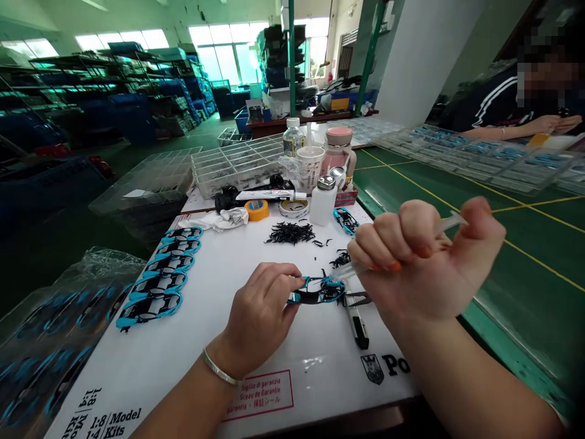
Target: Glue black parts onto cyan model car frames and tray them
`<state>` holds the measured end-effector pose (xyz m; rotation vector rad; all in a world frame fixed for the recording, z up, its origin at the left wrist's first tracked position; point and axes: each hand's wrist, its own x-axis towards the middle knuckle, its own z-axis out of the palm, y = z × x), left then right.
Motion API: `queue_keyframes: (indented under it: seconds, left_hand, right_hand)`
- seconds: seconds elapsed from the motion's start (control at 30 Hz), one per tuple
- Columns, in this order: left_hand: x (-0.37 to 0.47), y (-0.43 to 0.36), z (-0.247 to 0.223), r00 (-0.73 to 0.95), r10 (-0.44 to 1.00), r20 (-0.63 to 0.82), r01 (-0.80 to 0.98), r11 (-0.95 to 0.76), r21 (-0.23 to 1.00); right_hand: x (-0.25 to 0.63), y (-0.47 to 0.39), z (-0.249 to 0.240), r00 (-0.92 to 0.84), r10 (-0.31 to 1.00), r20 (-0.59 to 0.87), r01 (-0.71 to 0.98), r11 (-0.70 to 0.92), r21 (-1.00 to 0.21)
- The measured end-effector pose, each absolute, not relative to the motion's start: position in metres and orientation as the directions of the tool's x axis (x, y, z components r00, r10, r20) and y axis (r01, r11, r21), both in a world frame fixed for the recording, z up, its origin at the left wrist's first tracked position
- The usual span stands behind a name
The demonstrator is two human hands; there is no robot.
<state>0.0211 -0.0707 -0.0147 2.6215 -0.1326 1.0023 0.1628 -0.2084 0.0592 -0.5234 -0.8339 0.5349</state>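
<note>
My left hand (262,311) pinches a blue-and-black frame-shaped plastic part (315,291) by its left end, just above the white table sheet. Wrapped in my right hand (425,262) is a clear syringe (350,270), its plunger end under the raised thumb. The syringe tip points down-left at the right end of the part; whether it touches cannot be made out. Small black curved pieces (340,258) lie just beyond the part. A utility knife (358,323) rests beside it, partly under another dark tool.
Several similar blue-and-black parts (153,280) stand in a row at left. Behind lie a pile of black pieces (290,233), yellow tape (256,210), a white pump bottle (323,201) and a divided clear tray (237,160). A co-worker (512,116) sits at far right.
</note>
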Motion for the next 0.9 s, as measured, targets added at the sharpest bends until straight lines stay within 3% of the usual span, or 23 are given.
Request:
queue_keyframes:
  seconds: [0.33, 0.9]
  left_hand:
    - [0.0203, -0.0761, -0.0144, 0.713, -0.050, 0.699, -0.194, -0.972, 0.129]
    - [0.0218, -0.0765, -0.0146, 0.719, -0.053, 0.693, -0.192, -0.974, 0.124]
  right_hand:
    - [0.1588, -0.2107, 0.0592, 0.567, 0.627, 0.534, -0.201, 0.734, -0.649]
    - [0.1559, -0.2109, 0.0589, 0.555, 0.641, 0.530, -0.231, 0.731, -0.642]
